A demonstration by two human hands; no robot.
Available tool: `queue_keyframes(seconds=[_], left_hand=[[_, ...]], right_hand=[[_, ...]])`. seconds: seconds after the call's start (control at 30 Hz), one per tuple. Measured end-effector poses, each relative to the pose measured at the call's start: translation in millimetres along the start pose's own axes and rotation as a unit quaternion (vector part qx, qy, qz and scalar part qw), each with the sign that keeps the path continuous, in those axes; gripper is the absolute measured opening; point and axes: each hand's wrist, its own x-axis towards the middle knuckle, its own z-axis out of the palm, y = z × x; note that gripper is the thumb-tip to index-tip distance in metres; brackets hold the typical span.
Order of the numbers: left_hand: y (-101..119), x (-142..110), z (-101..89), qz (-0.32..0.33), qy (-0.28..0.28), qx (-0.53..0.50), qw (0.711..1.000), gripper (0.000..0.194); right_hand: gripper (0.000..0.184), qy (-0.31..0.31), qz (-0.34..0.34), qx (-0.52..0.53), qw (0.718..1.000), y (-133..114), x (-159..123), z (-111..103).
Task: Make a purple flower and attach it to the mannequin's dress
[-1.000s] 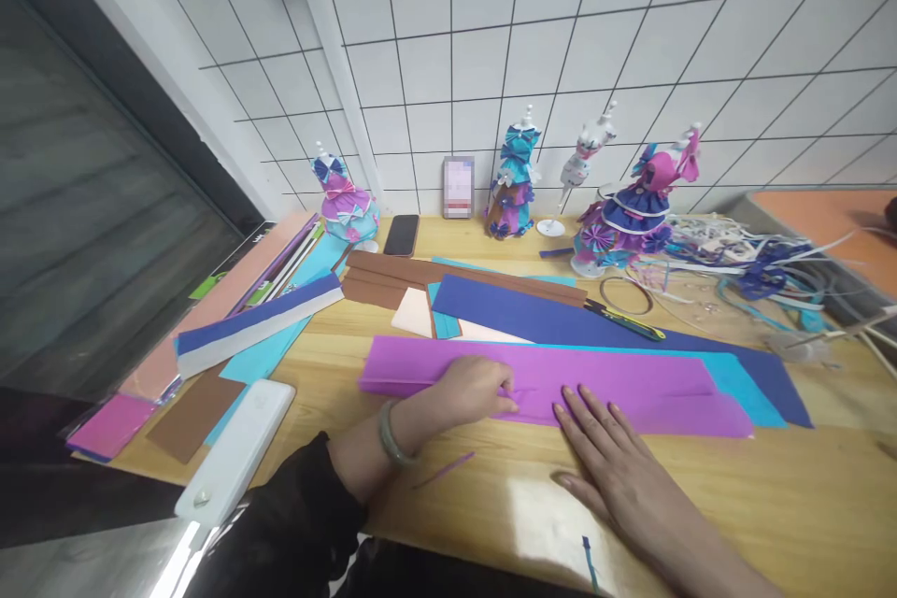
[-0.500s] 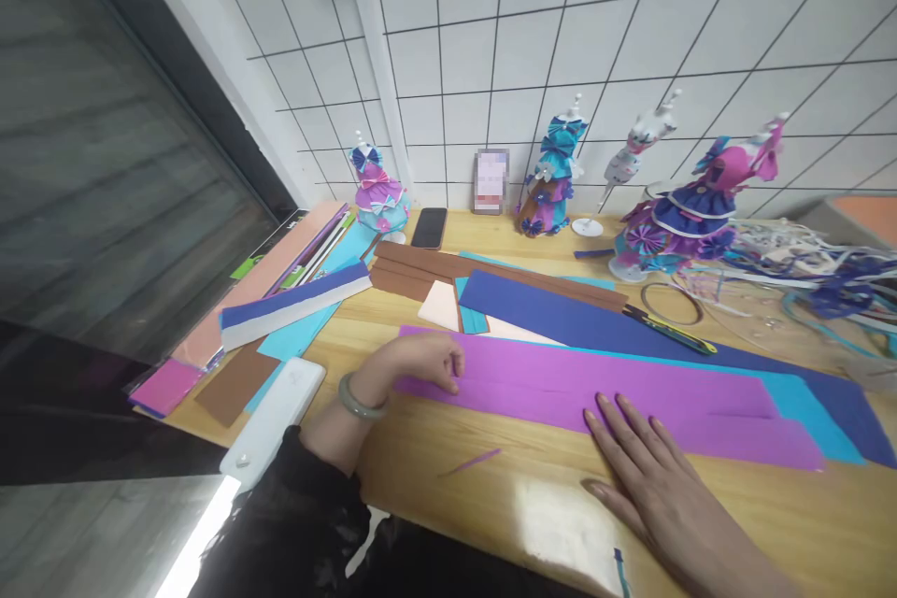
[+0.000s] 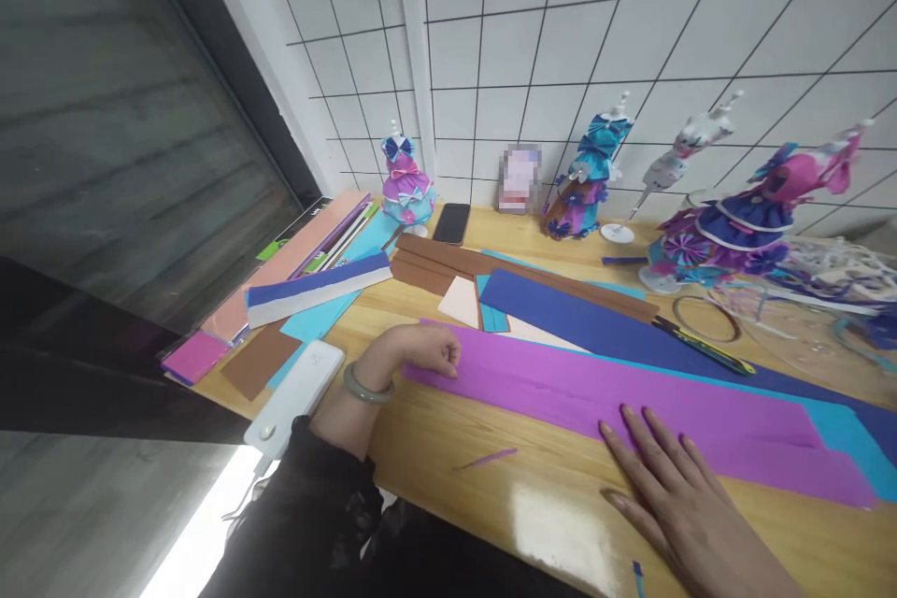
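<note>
A long strip of purple crepe-like paper [image 3: 547, 383] lies across the table, over a light-blue sheet [image 3: 837, 420] and a dark-blue sheet [image 3: 561, 313]. On the left end of the purple strip rests my left hand [image 3: 429, 350], its fingers curled into a loose fist; nothing shows in it. My right hand [image 3: 676, 486] is spread flat, fingertips on the strip's near edge and palm over the wood. A thin purple scrap [image 3: 491, 459] lies in front of the strip. Beyond the strip, to the right, is a yellow-and-black utility knife [image 3: 704, 346].
Brown paper [image 3: 427, 263], a phone [image 3: 452, 223] and several small dress forms in paper dresses, one a pink-and-blue dress [image 3: 406, 182], stand or lie toward the tiled wall. Left are stacked coloured papers [image 3: 301, 252] and a white power strip [image 3: 298, 392]. A tape ring [image 3: 706, 318] lies right.
The view has turned left, so everything on the table appears shifted right. My left hand's fingers look more tightly curled. The right hand stays flat at the strip's edge.
</note>
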Motion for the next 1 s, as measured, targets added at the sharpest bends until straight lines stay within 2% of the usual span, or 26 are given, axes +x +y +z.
queue_keyframes(seconds=[0.2, 0.4, 0.73, 0.87, 1.0], left_hand=[[-2, 1, 1.0, -0.005, 0.013, 0.019, 1.000, 0.013], [-8, 3, 0.7, -0.013, 0.026, 0.034, 0.999, 0.020], [-6, -5, -0.5, -0.047, 0.068, 0.072, 0.994, 0.021], [-8, -13, 0.7, -0.066, 0.116, 0.111, 0.985, 0.022], [-5, -25, 6.9, -0.103, 0.180, 0.195, 0.959, 0.027]], right_hand=[[0.059, 0.007, 0.027, 0.027, 0.999, 0, -2, 6], [0.059, 0.029, 0.016, 0.022, 0.999, -2, -1, 7], [0.059, 0.011, 0.045, 0.034, 0.998, -7, 0, 4], [0.060, 0.014, 0.053, 0.035, 0.998, -7, 1, 2], [0.061, 0.011, 0.057, 0.037, 0.998, -8, 0, 2]])
